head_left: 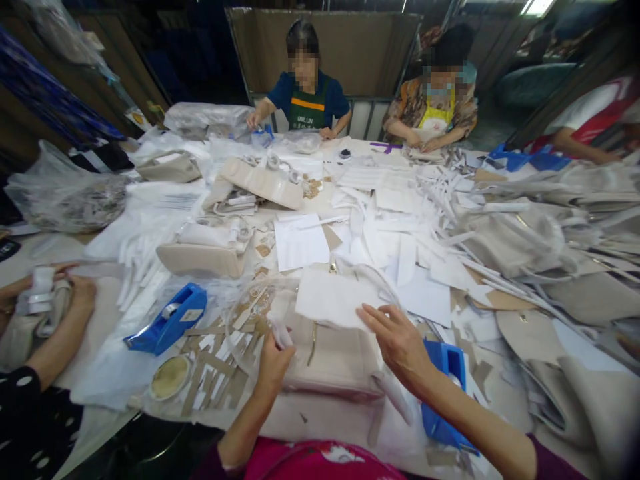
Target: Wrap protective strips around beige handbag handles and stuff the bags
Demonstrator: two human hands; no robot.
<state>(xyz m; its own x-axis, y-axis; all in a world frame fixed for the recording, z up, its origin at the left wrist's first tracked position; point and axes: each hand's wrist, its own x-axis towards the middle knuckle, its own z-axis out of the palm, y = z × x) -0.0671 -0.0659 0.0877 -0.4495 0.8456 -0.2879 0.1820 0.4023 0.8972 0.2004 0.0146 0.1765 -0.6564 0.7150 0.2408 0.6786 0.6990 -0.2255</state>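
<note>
A beige handbag (330,360) lies before me at the table's front edge, with a gold zip pull hanging on its front. Across its upper part rests a white sheet (327,298), below a small gold clasp. My left hand (274,363) is closed at the bag's left side on a white wrapped strip (283,335). At the sheet's right edge is my right hand (400,343), its fingertips over the sheet and its thumb hidden. The bag's strap (385,277), wrapped in white, arches up behind it.
Blue tape dispensers stand left (173,319) and right (445,390). Near the left one are a tape roll (170,378) and cardboard scraps (215,373). A co-worker's hands (80,293) hold a wrapped piece at left. More bags (205,257) and paper strips cover the table; other people sit opposite.
</note>
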